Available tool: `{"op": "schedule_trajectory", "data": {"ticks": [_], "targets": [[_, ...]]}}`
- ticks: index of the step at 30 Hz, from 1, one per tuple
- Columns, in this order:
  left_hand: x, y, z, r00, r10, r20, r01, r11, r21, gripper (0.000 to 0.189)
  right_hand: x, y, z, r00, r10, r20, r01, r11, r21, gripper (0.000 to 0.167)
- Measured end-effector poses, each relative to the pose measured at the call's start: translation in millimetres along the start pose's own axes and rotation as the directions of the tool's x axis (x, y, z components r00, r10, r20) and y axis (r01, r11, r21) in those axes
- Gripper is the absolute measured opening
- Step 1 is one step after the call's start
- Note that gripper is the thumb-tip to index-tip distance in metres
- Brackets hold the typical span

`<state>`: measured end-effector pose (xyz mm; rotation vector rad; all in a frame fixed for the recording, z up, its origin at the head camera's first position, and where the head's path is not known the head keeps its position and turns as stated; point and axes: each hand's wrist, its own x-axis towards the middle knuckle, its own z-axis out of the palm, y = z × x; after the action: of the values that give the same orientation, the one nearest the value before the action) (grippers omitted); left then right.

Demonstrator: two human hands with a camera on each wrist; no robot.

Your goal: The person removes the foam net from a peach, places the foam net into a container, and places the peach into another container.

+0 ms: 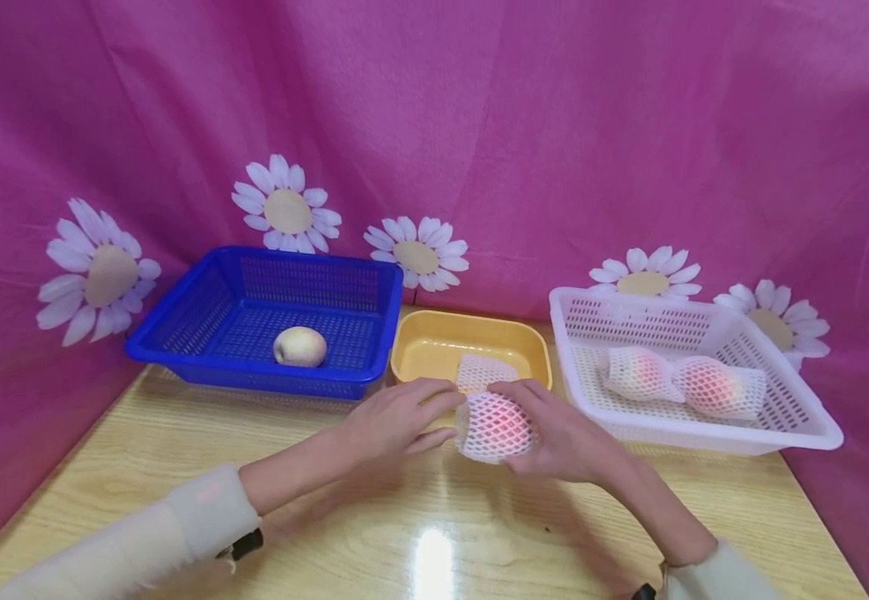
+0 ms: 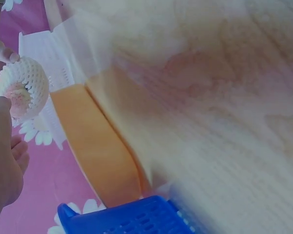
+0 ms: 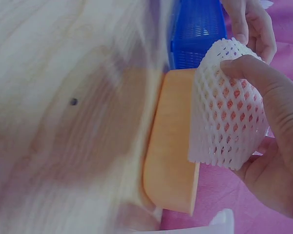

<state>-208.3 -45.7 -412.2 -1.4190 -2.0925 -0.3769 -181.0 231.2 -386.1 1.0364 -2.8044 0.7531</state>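
My right hand (image 1: 565,433) grips an apple in a white foam net (image 1: 496,427), thumb on the near side, above the front of the yellow tray. Red skin shows through the mesh. My left hand (image 1: 400,417) reaches to the left end of the net, fingers extended, fingertips right at its edge. In the left wrist view the net's end is open, with the apple (image 2: 18,97) visible inside. Seen from the right wrist, the foam net (image 3: 227,109) hangs past the fruit toward the tray side.
A blue basket (image 1: 254,379) at the left holds one bare pale apple (image 1: 300,347). Inside the yellow tray (image 1: 422,337) lies an empty foam net (image 1: 485,372). The white basket (image 1: 704,437) at right contains two netted apples (image 1: 719,387). A flowered pink curtain (image 1: 509,167) hangs behind.
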Motion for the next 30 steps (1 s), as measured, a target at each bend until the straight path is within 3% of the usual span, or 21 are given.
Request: {"op": "schedule_trajectory", "data": {"ticks": [8,21,30], "targets": [[9.7,-3.4,-13.1,0.999,-0.030,-0.013,0.030,1.000,0.008,0.039,5.9,-3,-12,1.000,-0.022,-0.008,0.022,0.999,-0.029,0.088],[27.8,-3.6,-22.7,0.996,0.038,-0.086,-0.037,0.999,0.016,0.031,12.6,-10,-32,0.999,-0.023,-0.047,0.020,0.998,-0.067,0.087],[37.7,-1.7,-26.4,0.988,0.068,-0.137,-0.061,0.997,0.053,0.035,18.6,-16,-41,0.997,-0.059,-0.059,0.055,0.996,-0.074,0.087]]}}
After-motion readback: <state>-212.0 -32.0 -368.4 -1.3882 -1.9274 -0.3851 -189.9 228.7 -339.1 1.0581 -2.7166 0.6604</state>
